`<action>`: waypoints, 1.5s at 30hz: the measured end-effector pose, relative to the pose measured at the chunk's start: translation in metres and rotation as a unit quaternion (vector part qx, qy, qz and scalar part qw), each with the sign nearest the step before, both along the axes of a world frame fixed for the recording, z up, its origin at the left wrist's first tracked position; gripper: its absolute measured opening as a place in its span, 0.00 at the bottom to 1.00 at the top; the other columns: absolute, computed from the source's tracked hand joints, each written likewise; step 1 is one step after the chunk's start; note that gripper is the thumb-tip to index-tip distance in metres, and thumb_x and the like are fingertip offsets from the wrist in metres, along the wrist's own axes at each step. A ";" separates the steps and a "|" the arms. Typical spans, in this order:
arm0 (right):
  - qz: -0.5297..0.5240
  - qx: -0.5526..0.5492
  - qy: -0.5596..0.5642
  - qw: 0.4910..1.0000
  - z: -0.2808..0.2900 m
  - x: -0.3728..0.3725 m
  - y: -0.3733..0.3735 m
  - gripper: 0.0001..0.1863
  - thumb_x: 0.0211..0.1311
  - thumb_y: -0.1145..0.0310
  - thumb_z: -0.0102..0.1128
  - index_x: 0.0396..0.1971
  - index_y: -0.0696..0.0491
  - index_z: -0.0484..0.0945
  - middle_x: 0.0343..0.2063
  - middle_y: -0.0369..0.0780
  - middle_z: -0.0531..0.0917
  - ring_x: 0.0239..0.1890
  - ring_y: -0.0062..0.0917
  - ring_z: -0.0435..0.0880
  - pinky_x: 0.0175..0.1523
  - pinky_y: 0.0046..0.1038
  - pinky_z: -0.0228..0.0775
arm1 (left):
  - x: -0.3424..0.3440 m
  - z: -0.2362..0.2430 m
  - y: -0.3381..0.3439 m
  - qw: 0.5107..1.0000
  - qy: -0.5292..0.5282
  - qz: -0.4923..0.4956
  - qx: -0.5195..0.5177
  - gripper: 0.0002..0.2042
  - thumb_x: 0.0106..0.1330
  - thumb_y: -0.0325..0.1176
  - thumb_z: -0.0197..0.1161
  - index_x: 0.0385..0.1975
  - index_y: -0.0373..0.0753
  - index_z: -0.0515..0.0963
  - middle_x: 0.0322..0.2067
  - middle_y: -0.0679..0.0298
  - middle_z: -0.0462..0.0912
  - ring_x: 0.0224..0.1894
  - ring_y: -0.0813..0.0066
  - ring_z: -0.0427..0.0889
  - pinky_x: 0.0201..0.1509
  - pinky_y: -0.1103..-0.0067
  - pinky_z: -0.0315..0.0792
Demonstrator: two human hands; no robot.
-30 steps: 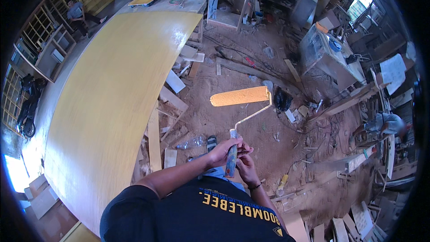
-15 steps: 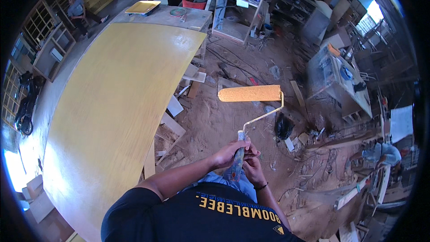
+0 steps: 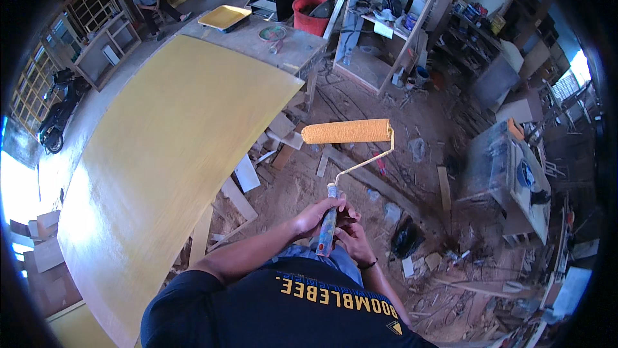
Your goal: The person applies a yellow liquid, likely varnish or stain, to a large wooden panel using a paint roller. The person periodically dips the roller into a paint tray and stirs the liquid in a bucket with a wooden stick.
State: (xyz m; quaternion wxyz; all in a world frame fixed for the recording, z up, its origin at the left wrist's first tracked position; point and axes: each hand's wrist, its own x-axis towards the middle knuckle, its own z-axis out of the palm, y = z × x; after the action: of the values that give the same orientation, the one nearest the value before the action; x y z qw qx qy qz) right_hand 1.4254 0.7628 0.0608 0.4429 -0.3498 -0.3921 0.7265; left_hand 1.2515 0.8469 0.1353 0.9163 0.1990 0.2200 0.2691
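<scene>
A paint roller (image 3: 347,131) with an orange-yellow sleeve is held up in front of me. My left hand (image 3: 317,216) is wrapped round its paint-spotted handle, which points down toward my body. Close against it, my right hand (image 3: 354,240) has its fingers curled in by the left fingertips. What the right fingers hold, if anything, is hidden. To my left lies a large yellow-coated panel (image 3: 174,135), glossy where the light falls on it. The roller's sleeve is off to the right of the panel, apart from it.
Beyond the panel, a yellow paint tray (image 3: 224,17) and a round lid (image 3: 273,34) rest on a worktable (image 3: 296,52). A red bucket (image 3: 311,21) stands behind. Wood offcuts (image 3: 246,173) and a black plastic bag (image 3: 407,237) litter the floor. A person (image 3: 151,3) sits far left.
My view has shifted, so the panel, table and room sit lower in the picture. The roller stays raised, a little further left in view, with both hands still together at the handle.
</scene>
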 end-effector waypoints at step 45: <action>0.110 0.208 -0.126 0.964 0.013 0.202 0.842 0.09 0.70 0.72 0.61 0.43 0.60 0.83 0.35 0.37 0.85 0.36 0.19 0.83 0.42 0.24 0.77 | 0.190 -0.002 0.769 0.975 -0.113 0.191 -0.007 0.14 0.76 0.43 0.49 0.31 0.41 0.64 0.40 0.56 0.75 0.64 0.45 0.69 0.66 0.55 0.68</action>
State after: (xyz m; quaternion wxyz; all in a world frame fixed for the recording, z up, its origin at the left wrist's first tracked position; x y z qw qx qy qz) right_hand 1.6270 1.6052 0.0735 0.3702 -0.2934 -0.6235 0.6230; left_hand 1.4410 1.6156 0.1332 0.8680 0.1152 0.1509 0.4588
